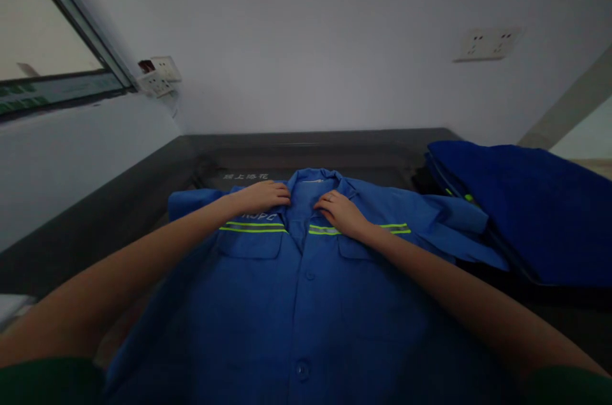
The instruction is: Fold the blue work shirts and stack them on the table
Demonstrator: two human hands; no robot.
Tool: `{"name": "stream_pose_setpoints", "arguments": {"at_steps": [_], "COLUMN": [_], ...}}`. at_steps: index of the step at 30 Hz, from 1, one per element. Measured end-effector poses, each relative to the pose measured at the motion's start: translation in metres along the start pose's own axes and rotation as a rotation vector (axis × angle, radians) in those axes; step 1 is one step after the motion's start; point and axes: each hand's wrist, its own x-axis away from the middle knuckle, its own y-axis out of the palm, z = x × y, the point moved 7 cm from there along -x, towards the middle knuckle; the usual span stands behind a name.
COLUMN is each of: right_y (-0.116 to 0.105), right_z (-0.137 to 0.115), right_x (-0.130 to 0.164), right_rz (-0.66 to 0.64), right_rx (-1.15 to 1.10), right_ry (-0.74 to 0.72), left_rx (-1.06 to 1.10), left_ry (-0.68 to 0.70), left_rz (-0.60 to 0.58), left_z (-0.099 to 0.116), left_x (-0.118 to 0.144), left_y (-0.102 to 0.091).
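A blue work shirt (306,303) with yellow-green reflective stripes lies face up and buttoned on a dark table (119,213), collar pointing away from me. My left hand (261,196) rests on the left side of the collar, fingers curled onto the fabric. My right hand (340,210) presses on the right side of the collar, fingers bent; a ring shows on one finger. Both forearms stretch over the shirt's chest pockets. Whether the fingers pinch the collar or only press on it is not clear.
A pile of darker blue garments (526,207) lies on the table at the right. White wall sockets (157,73) sit at the left corner, and another socket plate (488,43) hangs on the back wall. A window (43,54) is at the far left.
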Motion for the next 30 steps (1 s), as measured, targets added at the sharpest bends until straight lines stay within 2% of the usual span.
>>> {"name": "stream_pose_setpoints", "arguments": {"at_steps": [5, 9, 11, 14, 16, 18, 20, 22, 24, 27, 30], "right_y": [0.008, 0.006, 0.0, -0.017, -0.029, -0.038, -0.042, -0.039, -0.033, -0.024, -0.02], "right_z": [0.006, 0.01, 0.013, 0.018, 0.019, 0.019, 0.018, 0.017, 0.016, 0.015, 0.014], "right_x": [0.005, 0.007, 0.007, 0.006, 0.006, 0.005, 0.005, 0.005, 0.005, 0.005, 0.006], "right_rz": [-0.004, 0.021, 0.059, 0.135, 0.166, 0.175, 0.162, 0.126, 0.079, 0.013, -0.034], "right_rx": [-0.014, -0.09, -0.195, -0.365, -0.416, -0.413, -0.389, -0.359, -0.323, -0.256, -0.199], "right_ry": [0.02, 0.02, 0.033, 0.052, 0.053, 0.048, 0.038, 0.017, -0.012, -0.044, -0.039], "left_rx": [-0.13, -0.139, -0.107, 0.013, 0.093, 0.128, 0.118, 0.1, 0.117, 0.21, 0.242], "left_ry": [0.044, 0.099, 0.068, -0.104, -0.245, -0.369, -0.418, -0.387, -0.322, -0.216, -0.13], "left_rz": [-0.12, -0.105, -0.047, 0.126, 0.255, 0.311, 0.234, 0.101, 0.041, 0.026, -0.099], "left_z": [-0.002, 0.0, -0.005, -0.023, -0.037, -0.047, -0.049, -0.043, -0.031, -0.009, 0.006], "left_x": [-0.017, -0.031, -0.036, -0.037, -0.031, -0.023, -0.019, -0.02, -0.026, -0.039, -0.05], "left_y": [-0.004, -0.021, -0.036, -0.056, -0.059, -0.051, -0.035, -0.022, -0.02, -0.027, -0.02]}}
